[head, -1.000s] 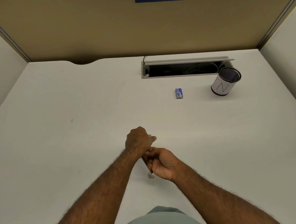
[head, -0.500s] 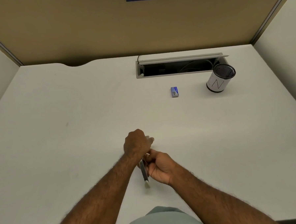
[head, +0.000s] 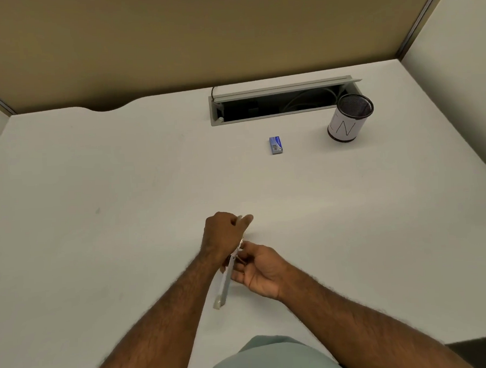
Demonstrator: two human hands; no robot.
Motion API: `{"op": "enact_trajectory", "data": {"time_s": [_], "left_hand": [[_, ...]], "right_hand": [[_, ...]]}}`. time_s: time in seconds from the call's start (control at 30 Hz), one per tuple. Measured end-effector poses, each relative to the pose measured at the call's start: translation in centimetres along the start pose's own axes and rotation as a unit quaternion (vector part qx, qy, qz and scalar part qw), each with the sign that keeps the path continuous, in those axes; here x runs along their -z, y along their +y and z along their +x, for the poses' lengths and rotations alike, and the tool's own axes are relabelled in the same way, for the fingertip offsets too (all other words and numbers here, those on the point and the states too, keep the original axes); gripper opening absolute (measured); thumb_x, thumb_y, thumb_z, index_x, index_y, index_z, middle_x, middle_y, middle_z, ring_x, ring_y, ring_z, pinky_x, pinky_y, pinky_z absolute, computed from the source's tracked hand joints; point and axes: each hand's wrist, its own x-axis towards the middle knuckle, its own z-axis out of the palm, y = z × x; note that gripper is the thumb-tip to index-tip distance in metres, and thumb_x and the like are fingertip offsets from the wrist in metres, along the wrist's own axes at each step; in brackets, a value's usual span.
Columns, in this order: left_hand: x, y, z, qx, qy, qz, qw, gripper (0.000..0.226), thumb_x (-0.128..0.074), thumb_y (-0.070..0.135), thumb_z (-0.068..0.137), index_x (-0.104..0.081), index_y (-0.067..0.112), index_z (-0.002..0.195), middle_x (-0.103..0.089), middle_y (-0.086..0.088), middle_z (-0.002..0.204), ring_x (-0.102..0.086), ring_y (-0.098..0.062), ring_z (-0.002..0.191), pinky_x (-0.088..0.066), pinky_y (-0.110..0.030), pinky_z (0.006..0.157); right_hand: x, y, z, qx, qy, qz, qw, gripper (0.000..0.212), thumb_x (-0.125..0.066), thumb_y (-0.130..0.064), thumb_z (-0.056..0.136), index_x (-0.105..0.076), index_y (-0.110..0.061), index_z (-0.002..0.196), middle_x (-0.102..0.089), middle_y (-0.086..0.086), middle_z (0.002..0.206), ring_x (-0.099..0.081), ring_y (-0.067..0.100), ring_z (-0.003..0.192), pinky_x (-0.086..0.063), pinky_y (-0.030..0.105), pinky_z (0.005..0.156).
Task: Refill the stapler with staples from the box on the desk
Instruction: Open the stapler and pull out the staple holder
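We count two hands, one stapler, one staple box, one pen cup and one cable hatch on a single pale tabletop (head: 99,261).

Starting at the left, our left hand (head: 223,232) hovers above the tabletop near its middle, fingers curled in a closed grip around the far end of the stapler (head: 227,277); a pale tip of it pokes out just past the knuckles. The stapler is a slim, whitish piece with a metallic hinge area, and one long narrow arm of it is swung open, slanting down and back toward us, ending in a small blocky pale tip. Whether any staples sit in it we cannot tell.

Just to the right, our right hand (head: 259,270) lies palm toward the stapler, its fingers bent and touching the hinge area beside the open arm; the grip there looks like a light pinch on the stapler.

Farther back and to the right, well apart from the hands, the staple box (head: 276,145) lies flat, a small blue cardboard rectangle, closed as far as we can see. Behind it a rectangular grey cable hatch (head: 282,101) is cut into the tabletop, its lid raised. At its right end stands the pen cup (head: 348,119), a round black mesh cylinder wrapped in white paper marked with an N.
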Motion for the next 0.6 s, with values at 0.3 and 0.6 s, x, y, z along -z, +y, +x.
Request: {"op": "enact_trajectory", "data": {"time_s": [0.3, 0.6], "left_hand": [[-0.1, -2.2, -0.4, 0.162, 0.015, -0.328, 0.93, 0.043, -0.058, 0.053, 0.089, -0.074, 0.014, 0.079, -0.073, 0.001, 0.086, -0.066, -0.017, 0.076, -0.056, -0.036, 0.071], [-0.6, -1.4, -1.4, 0.197, -0.008, -0.409, 0.891, 0.047, -0.049, 0.054, 0.094, -0.075, 0.015, 0.091, -0.072, -0.011, 0.084, -0.068, -0.026, 0.075, -0.058, -0.04, 0.072]], "right_hand": [[-0.5, -0.9, 0.2, 0.058, 0.046, -0.182, 0.98, 0.032, -0.061, 0.004, 0.087, -0.058, 0.0, 0.118, -0.067, 0.013, 0.089, -0.06, 0.016, 0.074, -0.048, 0.026, 0.07], [-1.2, -0.6, 0.2, 0.17, 0.126, -0.35, 0.913, 0.021, -0.061, -0.002, 0.082, -0.056, -0.016, 0.097, -0.063, 0.002, 0.083, -0.06, 0.011, 0.073, -0.049, 0.022, 0.061]]}}
